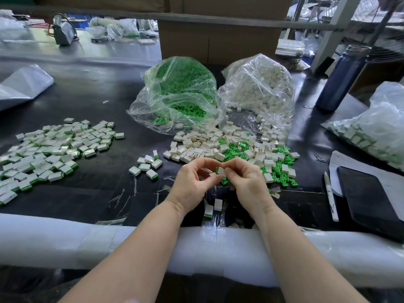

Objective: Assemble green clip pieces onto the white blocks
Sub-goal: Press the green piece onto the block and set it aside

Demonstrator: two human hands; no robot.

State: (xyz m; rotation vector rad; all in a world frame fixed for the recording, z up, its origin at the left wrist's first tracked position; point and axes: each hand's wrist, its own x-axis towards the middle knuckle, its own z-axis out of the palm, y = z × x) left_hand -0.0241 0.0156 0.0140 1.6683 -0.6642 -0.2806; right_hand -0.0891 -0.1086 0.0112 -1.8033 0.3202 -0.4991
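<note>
My left hand (192,182) and my right hand (247,180) meet above the black table, fingertips pinched together on one small white block with a green clip (220,171) at its edge. Behind the hands lies a loose heap of white blocks (209,143) mixed with green clip pieces (282,169). A clear bag of green clips (181,92) and a clear bag of white blocks (258,84) stand open at the back. A pile of assembled blocks (50,152) spreads at the left, with a few more (146,165) near the middle.
Two blocks (213,206) lie just in front of my wrists. A dark phone (369,200), a white pen (331,195) and paper sit at the right. A blue bottle (343,79) and another filled bag (376,127) stand far right. White foam padding (65,241) lines the near table edge.
</note>
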